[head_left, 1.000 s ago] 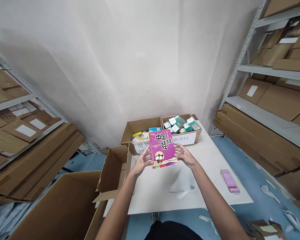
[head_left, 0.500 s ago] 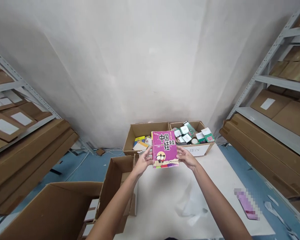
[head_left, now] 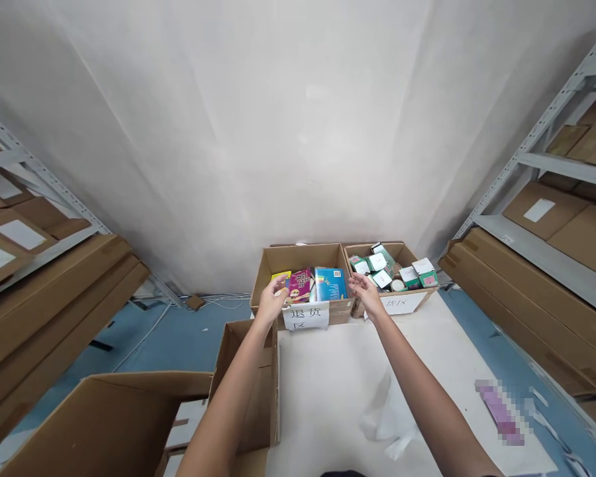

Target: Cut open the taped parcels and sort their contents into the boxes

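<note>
Both hands are over the front of a cardboard box (head_left: 302,255) that stands against the wall. Inside it lie a purple book (head_left: 300,285), a blue book (head_left: 330,285) with a barcode, and a bit of something yellow at the left. At the box's left front corner is my left hand (head_left: 272,299), empty with fingers apart. My right hand (head_left: 366,296), likewise empty and fingers apart, hovers where this box meets the second box. A white paper sign (head_left: 306,316) with black characters hangs on the front of the book box.
The second box (head_left: 404,303) holds several green-and-white packages (head_left: 377,262). Two open cartons (head_left: 124,411) (head_left: 248,397) stand at the lower left. Crumpled clear plastic (head_left: 392,417) and a blurred pink item (head_left: 499,411) lie on the white table (head_left: 322,377). Loaded shelves flank both sides.
The purple book has left my hands and lies in the left box. My hands have moved apart, with nothing between them. The view has shifted slightly.
</note>
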The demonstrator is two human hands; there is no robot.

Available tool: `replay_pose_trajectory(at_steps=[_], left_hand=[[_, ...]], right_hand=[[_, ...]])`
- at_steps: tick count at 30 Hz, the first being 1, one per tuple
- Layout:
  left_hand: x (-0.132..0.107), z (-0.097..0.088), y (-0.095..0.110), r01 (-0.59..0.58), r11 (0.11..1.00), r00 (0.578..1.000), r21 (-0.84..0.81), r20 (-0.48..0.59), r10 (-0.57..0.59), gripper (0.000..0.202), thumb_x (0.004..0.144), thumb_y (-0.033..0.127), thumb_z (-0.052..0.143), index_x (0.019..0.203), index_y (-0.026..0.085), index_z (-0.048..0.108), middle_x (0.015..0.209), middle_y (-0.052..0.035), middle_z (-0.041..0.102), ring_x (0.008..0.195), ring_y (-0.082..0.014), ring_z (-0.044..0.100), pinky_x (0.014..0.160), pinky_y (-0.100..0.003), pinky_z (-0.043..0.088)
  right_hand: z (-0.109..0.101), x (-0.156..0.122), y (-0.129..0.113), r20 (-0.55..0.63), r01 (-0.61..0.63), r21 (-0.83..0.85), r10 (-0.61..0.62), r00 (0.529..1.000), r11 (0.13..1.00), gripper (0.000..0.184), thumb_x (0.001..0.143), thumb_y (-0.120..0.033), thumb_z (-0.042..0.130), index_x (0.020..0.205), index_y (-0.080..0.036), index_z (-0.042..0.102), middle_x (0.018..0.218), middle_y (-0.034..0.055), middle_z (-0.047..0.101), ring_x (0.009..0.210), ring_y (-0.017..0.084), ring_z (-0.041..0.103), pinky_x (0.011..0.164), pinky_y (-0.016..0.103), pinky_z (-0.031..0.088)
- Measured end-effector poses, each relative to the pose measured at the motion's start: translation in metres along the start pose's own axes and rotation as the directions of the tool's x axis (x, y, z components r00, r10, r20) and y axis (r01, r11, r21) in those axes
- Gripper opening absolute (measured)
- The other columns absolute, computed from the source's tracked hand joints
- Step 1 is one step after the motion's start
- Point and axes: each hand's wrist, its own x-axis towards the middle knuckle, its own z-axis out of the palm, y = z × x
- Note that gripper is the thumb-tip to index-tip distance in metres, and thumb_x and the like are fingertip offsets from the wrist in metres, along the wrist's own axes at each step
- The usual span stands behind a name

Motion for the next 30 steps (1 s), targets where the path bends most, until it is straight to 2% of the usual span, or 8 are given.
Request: replay_pose_trajectory(at_steps=[3,8,12,15,19,23,26,30], left_hand=[[-0.01,0.01,0.004,-0.008,1.0,0.999,-0.016,0.036,0.008,0.043,0.083,0.033,0.069,0.125,0.022,0.07,0.134,-0.0116,0.07,0.124,-0.0283,0.065,0.104,-0.045,0.054],[-0.026,0.044,0.011,-0.033,0.999,0.989,0.022,0.142,0.03,0.05,0.081,0.036,0.072,0.129,0.022,0.068,0.14,-0.0122,0.067,0.125,-0.0291,0.064,0.104,-0.045,0.054],[-0.052,0.081,0.003,-0.021,0.998,0.968,0.064,0.249,0.005,0.055,0.081,0.039,0.072,0.134,0.023,0.066,0.145,-0.0117,0.064,0.123,-0.0292,0.066,0.101,-0.045,0.055],[-0.081,0.117,-0.013,-0.001,0.994,0.949,0.108,0.313,-0.033,0.055,0.081,0.037,0.071,0.135,0.026,0.067,0.144,-0.0098,0.065,0.121,-0.0282,0.067,0.099,-0.044,0.056],[-0.138,0.17,-0.052,0.075,0.983,0.911,0.168,0.388,-0.136,0.055,0.08,0.035,0.072,0.134,0.027,0.068,0.145,-0.01,0.064,0.119,-0.0289,0.067,0.097,-0.044,0.056],[-0.206,0.218,-0.108,0.199,0.943,0.834,0.268,0.459,-0.307,0.056,0.077,0.033,0.077,0.132,0.028,0.07,0.146,-0.0106,0.062,0.119,-0.0296,0.066,0.101,-0.045,0.055],[-0.254,0.251,-0.153,0.277,0.885,0.748,0.373,0.494,-0.443,0.052,0.074,0.033,0.08,0.126,0.025,0.074,0.146,-0.013,0.061,0.129,-0.0329,0.062,0.111,-0.046,0.048],[-0.306,0.293,-0.198,0.416,0.796,0.656,0.439,0.462,-0.597,0.056,0.067,0.031,0.085,0.122,0.026,0.074,0.164,-0.0115,0.044,0.151,-0.0383,0.041,0.122,-0.051,0.035]], right_hand=[[-0.013,-0.023,0.005,0.006,0.011,-0.018,-0.011,1.0,1.0,0.06,0.074,-0.047,0.077,0.131,-0.027,0.067,0.134,0.0104,0.069,0.124,0.031,0.062,0.095,0.044,0.055],[-0.047,-0.055,0.01,-0.02,0.04,-0.061,-0.041,0.999,0.997,0.057,0.072,-0.043,0.077,0.126,-0.027,0.07,0.135,0.0091,0.069,0.119,0.03,0.064,0.101,0.046,0.052],[-0.098,-0.089,0.024,-0.096,0.045,-0.148,-0.06,0.994,0.988,0.055,0.076,-0.04,0.071,0.129,-0.029,0.07,0.138,0.0072,0.068,0.119,0.028,0.063,0.105,0.047,0.049],[-0.144,-0.123,0.048,-0.159,-0.001,-0.23,-0.036,0.987,0.973,0.059,0.079,-0.037,0.068,0.138,-0.032,0.066,0.14,0.0057,0.066,0.12,0.028,0.062,0.106,0.047,0.048],[-0.202,-0.17,0.105,-0.213,-0.151,-0.36,0.076,0.974,0.921,0.06,0.082,-0.032,0.063,0.141,-0.038,0.064,0.146,0.0025,0.061,0.128,0.028,0.058,0.113,0.047,0.044],[-0.244,-0.216,0.18,-0.208,-0.358,-0.541,0.291,0.934,0.761,0.056,0.08,-0.024,0.064,0.135,-0.034,0.071,0.154,0.003,0.055,0.143,0.03,0.048,0.124,0.046,0.032],[-0.261,-0.253,0.228,-0.201,-0.494,-0.6,0.479,0.854,0.629,0.053,0.079,-0.022,0.067,0.131,-0.027,0.075,0.16,0.0058,0.048,0.149,0.035,0.042,0.124,0.049,0.031],[-0.266,-0.297,0.267,-0.199,-0.557,-0.598,0.567,0.8,0.577,0.051,0.074,-0.02,0.073,0.125,-0.023,0.077,0.165,0.008,0.044,0.154,0.04,0.032,0.126,0.054,0.025]])
